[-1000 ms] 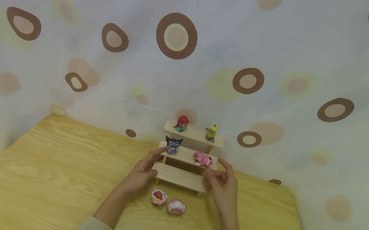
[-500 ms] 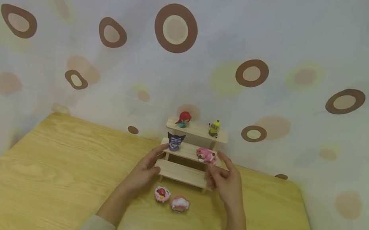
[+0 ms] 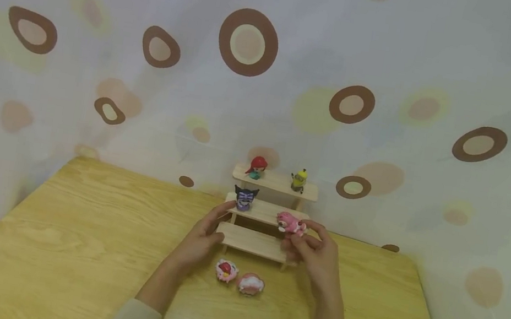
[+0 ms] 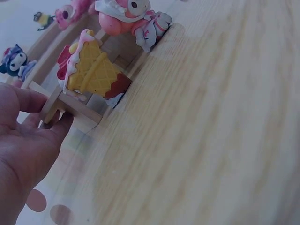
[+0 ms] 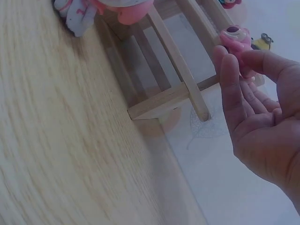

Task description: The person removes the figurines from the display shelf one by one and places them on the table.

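pink figure [image 3: 291, 224] in the pinch of the right hand [image 3: 318, 253], head end toward the left hand [image 3: 197, 237]

right hand: thumb and fingertips nearly together, closed on the pink figure at its right end; the other fingers bend below. left hand: finger and thumb bent round the left end of the wooden shelf [image 3: 252, 241], gripping it; no figure held.

governing relation: the pink figure lies at the right of the middle tier [image 3: 265, 211], left of the right palm and across the board from the left hand. its long axis runs roughly along the board, head end left. the right hand is the nearer of the 2. in this inspector's judgement, handling turns on that axis against the board's length. whether the figure touches the board cannot be told.

beyond: a purple figure [image 3: 244, 200] stands at the middle tier's left, just beside the left fingers. the top tier [image 3: 277, 181] bears 2: a red-haired figure [image 3: 257, 167] left, a yellow figure [image 3: 299, 180] right. on the table [image 3: 81, 243], in front of the shelf, stand 2 more: a cone-shaped figure [image 4: 96, 70] and a pink-and-white figure [image 3: 251, 284].
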The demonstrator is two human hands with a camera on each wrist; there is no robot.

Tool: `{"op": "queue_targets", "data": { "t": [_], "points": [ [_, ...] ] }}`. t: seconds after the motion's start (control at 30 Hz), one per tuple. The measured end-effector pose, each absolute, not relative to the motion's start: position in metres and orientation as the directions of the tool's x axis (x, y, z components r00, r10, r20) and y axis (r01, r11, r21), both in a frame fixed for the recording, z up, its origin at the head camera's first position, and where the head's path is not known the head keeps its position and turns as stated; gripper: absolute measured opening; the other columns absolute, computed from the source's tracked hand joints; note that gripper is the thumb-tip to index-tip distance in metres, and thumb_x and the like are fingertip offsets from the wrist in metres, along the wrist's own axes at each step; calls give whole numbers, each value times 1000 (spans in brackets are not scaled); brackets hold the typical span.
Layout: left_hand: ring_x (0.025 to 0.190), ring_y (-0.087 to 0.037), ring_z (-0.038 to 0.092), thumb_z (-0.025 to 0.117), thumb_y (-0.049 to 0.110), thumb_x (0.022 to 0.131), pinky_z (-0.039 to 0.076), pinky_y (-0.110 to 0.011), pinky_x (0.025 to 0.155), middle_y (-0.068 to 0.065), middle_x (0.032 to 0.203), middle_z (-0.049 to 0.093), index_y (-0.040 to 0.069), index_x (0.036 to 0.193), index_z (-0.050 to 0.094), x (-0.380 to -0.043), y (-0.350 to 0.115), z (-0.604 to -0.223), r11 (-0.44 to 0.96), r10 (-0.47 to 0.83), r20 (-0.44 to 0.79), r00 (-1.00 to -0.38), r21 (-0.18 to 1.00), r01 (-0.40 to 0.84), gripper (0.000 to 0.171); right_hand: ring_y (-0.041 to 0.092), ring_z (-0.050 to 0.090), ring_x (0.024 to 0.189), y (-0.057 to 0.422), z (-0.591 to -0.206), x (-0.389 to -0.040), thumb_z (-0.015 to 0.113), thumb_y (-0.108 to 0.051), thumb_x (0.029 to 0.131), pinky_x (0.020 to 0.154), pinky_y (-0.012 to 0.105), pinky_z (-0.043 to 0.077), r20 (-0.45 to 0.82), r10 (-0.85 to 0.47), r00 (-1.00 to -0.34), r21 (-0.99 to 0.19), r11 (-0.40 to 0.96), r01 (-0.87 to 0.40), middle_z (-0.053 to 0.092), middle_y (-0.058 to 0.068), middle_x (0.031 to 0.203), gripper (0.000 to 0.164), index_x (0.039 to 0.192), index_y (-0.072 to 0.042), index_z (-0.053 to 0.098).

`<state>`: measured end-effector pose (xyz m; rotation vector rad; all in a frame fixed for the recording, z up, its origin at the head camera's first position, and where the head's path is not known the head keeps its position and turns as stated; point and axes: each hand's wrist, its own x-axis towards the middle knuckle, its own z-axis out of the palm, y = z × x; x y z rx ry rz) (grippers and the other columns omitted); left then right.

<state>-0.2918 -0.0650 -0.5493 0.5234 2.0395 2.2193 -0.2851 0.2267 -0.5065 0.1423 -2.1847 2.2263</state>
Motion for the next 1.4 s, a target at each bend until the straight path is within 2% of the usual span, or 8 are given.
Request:
{"op": "queue_targets", "data": {
  "t": [0.23, 0.33, 0.47, 0.7, 0.87, 1.03, 1.2, 1.4],
  "points": [
    [159, -32, 24, 43, -16, 95, 12, -60, 129, 1, 172, 27, 25, 164, 38, -290, -61, -549, -103, 295, 169, -940, 984, 145, 80, 19, 79, 87, 239, -505, -280, 70, 2, 98, 79, 30, 65, 38, -42, -998, -995, -98, -33, 80, 9, 95, 41, 136, 5, 53],
    [158, -32, 26, 43, -16, 95, 13, -57, 130, 2, 172, 28, 26, 164, 38, -290, -63, -548, -85, 290, 172, -942, 985, 153, 80, 17, 79, 86, 242, -506, -276, 69, 5, 98, 82, 30, 64, 8, -57, -998, -994, -112, -2, 80, 8, 95, 40, 135, 5, 53],
    [158, -32, 26, 44, -16, 95, 11, -54, 131, 3, 172, 28, 27, 163, 38, -292, -65, -548, -75, 285, 179, -942, 984, 164, 81, 19, 78, 89, 247, -508, -267, 67, 9, 97, 85, 32, 64, -17, -112, -994, -993, -114, 29, 78, 9, 96, 41, 135, 6, 50],
    [158, -32, 25, 44, -15, 94, 19, -56, 129, 1, 172, 28, 26, 163, 38, -294, -63, -547, -84, 293, 172, -940, 984, 154, 80, 32, 78, 99, 263, -513, -251, 69, 7, 96, 88, 37, 64, -68, -205, -976, -995, -61, 82, 76, 14, 100, 44, 135, 10, 49],
    [159, -33, 24, 43, -15, 94, 13, -61, 129, 0, 173, 26, 26, 163, 38, -291, -63, -547, -88, 291, 163, -943, 986, 143, 81, 29, 77, 99, 278, -526, -235, 70, 8, 93, 87, 36, 64, -147, -233, -961, -986, -42, 161, 74, 14, 99, 43, 132, 7, 50],
    [160, -35, 21, 42, -16, 94, 14, -61, 129, -2, 174, 24, 24, 164, 36, -289, -68, -546, -93, 299, 170, -939, 985, 149, 81, 25, 77, 97, 287, -542, -219, 72, 9, 91, 85, 34, 64, -260, -284, -923, -957, -51, 285, 76, 16, 104, 46, 130, 6, 48],
    [159, -37, 21, 41, -17, 94, 18, -63, 127, -5, 173, 24, 21, 164, 36, -291, -69, -547, -106, 292, 184, -939, 981, 160, 80, 25, 77, 96, 287, -547, -212, 75, 4, 91, 87, 35, 64, -255, -339, -905, -960, -26, 280, 76, 19, 107, 49, 133, 8, 48],
    [159, -39, 19, 42, -18, 95, 5, -63, 129, -7, 174, 23, 18, 165, 34, -292, -67, -546, -116, 323, 204, -924, 978, 175, 80, 23, 77, 92, 281, -542, -209, 74, 5, 92, 83, 33, 64, -251, -353, -901, -965, 18, 261, 76, 18, 100, 46, 131, 10, 49]
  ]
}}
